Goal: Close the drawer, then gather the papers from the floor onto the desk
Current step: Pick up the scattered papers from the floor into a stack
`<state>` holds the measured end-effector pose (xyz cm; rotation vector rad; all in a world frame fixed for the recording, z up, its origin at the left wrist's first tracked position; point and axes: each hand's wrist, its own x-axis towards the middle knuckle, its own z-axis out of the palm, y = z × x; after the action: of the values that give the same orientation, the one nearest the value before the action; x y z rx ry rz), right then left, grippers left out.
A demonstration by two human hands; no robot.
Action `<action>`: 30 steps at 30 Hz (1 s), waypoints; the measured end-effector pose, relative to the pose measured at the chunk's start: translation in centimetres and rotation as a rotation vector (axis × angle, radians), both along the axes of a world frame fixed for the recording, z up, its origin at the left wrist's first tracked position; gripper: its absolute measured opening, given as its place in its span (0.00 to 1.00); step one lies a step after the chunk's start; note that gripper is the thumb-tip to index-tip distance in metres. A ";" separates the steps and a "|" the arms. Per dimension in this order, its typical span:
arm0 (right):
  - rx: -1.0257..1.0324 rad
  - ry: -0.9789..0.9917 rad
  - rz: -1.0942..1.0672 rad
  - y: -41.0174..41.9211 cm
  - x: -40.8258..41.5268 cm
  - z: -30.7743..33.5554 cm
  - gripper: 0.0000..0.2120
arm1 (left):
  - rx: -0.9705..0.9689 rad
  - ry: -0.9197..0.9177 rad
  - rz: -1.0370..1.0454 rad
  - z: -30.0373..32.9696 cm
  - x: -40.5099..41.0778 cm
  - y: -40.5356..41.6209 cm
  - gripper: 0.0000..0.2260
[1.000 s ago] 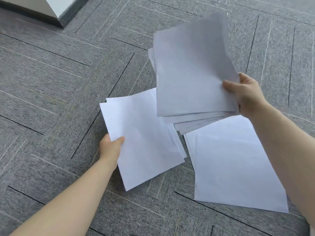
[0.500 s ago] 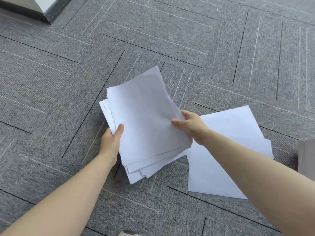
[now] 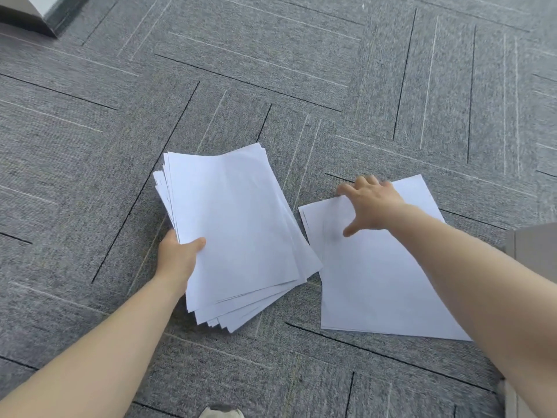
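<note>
A fanned stack of white papers (image 3: 238,233) rests low over the grey carpet, and my left hand (image 3: 177,254) grips its left edge with the thumb on top. To the right, a few more white sheets (image 3: 373,279) lie flat on the floor. My right hand (image 3: 370,203) is spread open on the far edge of those sheets, fingers apart, thumb pressing the top sheet. Neither the drawer nor the desk top can be seen.
Grey carpet tiles (image 3: 301,70) cover the floor all around. A pale furniture corner with a dark base (image 3: 39,16) stands at the top left. A beige furniture edge (image 3: 533,245) juts in at the right. A shoe tip (image 3: 221,413) shows at the bottom.
My right hand let go of the stack and moved right onto the loose sheets. The stack now stays in my left hand alone.
</note>
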<state>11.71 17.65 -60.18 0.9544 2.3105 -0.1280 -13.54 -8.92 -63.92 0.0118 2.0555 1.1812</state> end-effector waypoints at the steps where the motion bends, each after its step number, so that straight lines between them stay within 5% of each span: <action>1: 0.020 -0.019 0.039 0.0 0.0 -0.2 0.47 | -0.003 0.003 0.001 0.0 0.0 0.0 0.14; 10: 0.094 -0.085 0.127 0.2 -0.5 -0.2 0.43 | -0.009 0.007 -0.004 0.1 0.0 -0.2 0.14; 16: -0.179 -0.041 0.053 -0.1 0.7 0.3 0.16 | -0.009 -0.002 -0.009 0.2 -0.1 -0.7 0.15; 20: -0.327 -0.031 -0.051 -0.5 1.1 -0.3 0.08 | -0.014 -0.008 -0.003 0.2 0.0 -0.9 0.14; 30: -0.487 -0.034 -0.131 -1.5 2.3 0.2 0.15 | -0.029 0.006 0.011 0.1 0.2 -1.0 0.13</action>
<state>14.02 16.18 -59.97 0.8397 2.0422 -0.6881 -13.37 -9.89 -63.81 -0.0101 2.0803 1.1589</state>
